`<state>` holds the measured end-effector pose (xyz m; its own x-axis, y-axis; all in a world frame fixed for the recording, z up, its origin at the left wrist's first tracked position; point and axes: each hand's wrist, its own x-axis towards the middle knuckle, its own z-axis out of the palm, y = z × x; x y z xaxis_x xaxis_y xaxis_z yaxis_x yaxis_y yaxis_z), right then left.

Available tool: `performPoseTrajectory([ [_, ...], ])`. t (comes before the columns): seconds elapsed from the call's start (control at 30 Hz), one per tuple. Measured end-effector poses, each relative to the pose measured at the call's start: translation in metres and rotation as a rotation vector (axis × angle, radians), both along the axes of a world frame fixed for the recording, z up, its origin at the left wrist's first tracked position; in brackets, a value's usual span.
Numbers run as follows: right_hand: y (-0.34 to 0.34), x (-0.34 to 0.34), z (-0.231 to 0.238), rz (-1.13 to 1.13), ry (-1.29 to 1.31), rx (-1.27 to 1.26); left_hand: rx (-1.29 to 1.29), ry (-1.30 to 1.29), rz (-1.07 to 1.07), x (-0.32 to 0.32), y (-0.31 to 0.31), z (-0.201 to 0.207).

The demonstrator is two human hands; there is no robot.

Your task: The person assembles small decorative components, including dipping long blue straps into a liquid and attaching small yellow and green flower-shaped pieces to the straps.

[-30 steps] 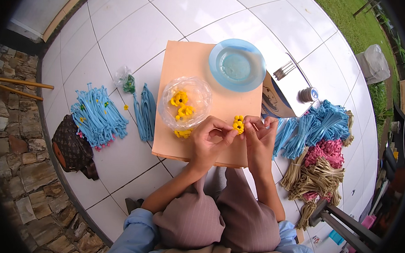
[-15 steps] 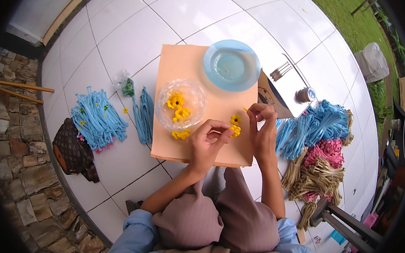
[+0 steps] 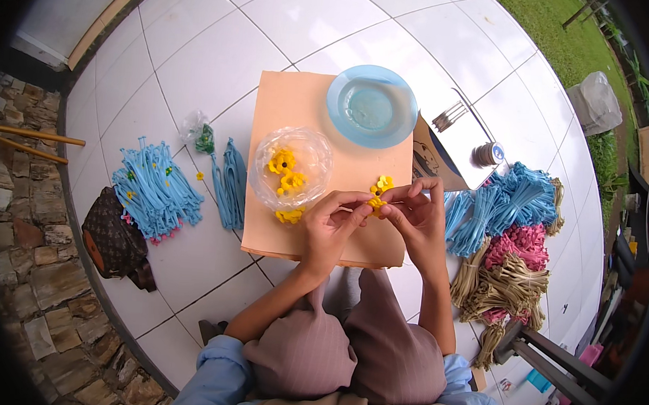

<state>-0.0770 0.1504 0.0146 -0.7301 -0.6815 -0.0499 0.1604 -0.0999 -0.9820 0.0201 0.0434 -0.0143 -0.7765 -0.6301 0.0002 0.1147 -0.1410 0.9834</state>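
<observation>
Between my fingertips is a small yellow flower, held above the front right of a peach-coloured board. My left hand pinches it from one side, while my right hand closes thumb and finger on its other edge. Just beyond the fingers lies a second yellow flower, partly hidden. To the left of my hands, a clear scalloped bowl holds several yellow flowers with dark centres. Another yellow bloom rests on the board between this bowl and my left hand.
A blue plate sits at the board's far right corner. Bundles of blue strands lie left, beside a brown bag. On the right are more bundles, blue, pink and beige, and a wire spool.
My right hand has come down and left to meet my left hand at the flower. The small yellow piece it held raised is now at the flower or hidden by fingers.
</observation>
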Motion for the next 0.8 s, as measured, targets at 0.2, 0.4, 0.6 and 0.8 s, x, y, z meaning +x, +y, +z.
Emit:
performPoseTrajectory([
  [0.2, 0.006, -0.01, -0.001, 0.077, -0.283, -0.047, -0.026, 0.151, -0.061, 0.004, 0.002, -0.001],
  [0.4, 0.004, -0.004, -0.006, 0.062, -0.475, -0.179, -0.404, 0.202, -0.088, 0.007, -0.002, -0.003],
  [0.6, -0.002, -0.007, -0.011, -0.238, 0.231, 0.164, -0.414, 0.015, -0.033, 0.009, 0.001, 0.007],
  [0.8, -0.009, -0.002, -0.012, -0.201, 0.587, 0.471, -0.27, -0.053, -0.003, 0.002, 0.005, 0.006],
])
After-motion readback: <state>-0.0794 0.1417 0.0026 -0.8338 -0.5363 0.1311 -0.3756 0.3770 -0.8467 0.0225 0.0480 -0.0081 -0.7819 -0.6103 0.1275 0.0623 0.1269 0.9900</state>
